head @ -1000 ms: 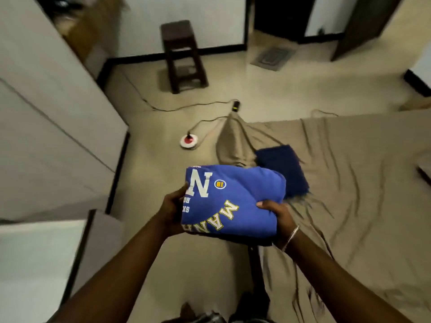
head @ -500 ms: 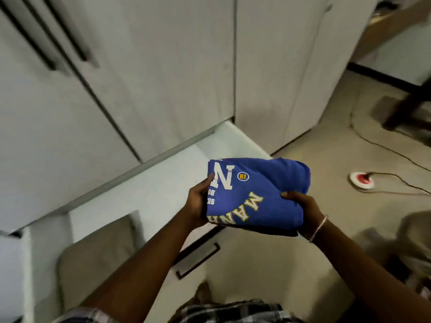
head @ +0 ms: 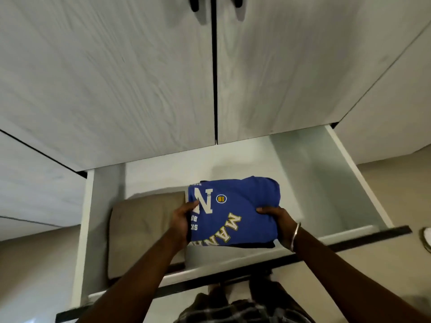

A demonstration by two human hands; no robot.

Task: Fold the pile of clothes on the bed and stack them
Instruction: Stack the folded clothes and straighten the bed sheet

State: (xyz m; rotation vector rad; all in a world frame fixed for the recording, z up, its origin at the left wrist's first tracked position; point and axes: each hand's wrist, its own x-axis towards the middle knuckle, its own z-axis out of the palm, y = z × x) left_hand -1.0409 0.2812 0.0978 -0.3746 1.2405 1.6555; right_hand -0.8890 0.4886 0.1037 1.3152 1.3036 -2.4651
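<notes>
**Folded blue shirt held over the open drawer**

Nearest the camera, a patch of checked cloth at the bottom edge belongs to the person's own clothing; both forearms reach forward from there. A thin bangle circles the right wrist.

The left hand grips the left edge of the folded blue shirt, thumb laid on top across the white letter N and the rest of the fingers tucked beneath, out of sight. The right hand grips the right edge in the same way, thumb over the top and fingers curled under. Holding it from both sides, with support underneath, probably keeps the folds from slumping open while it is carried. A darker layer shows below the shirt's near edge; whether that is a second garment or part of the same one cannot be told.

The shirt hangs above the open drawer, roughly over its middle and not yet resting on the floor of it, as far as the view shows. Just to the left, a folded beige cloth already lies in the drawer, its right edge hidden beneath the shirt and left hand. The free space to the right looks like the likely landing spot.

Beyond, the pale wardrobe doors stand closed, with two dark handles at the top edge.
</notes>
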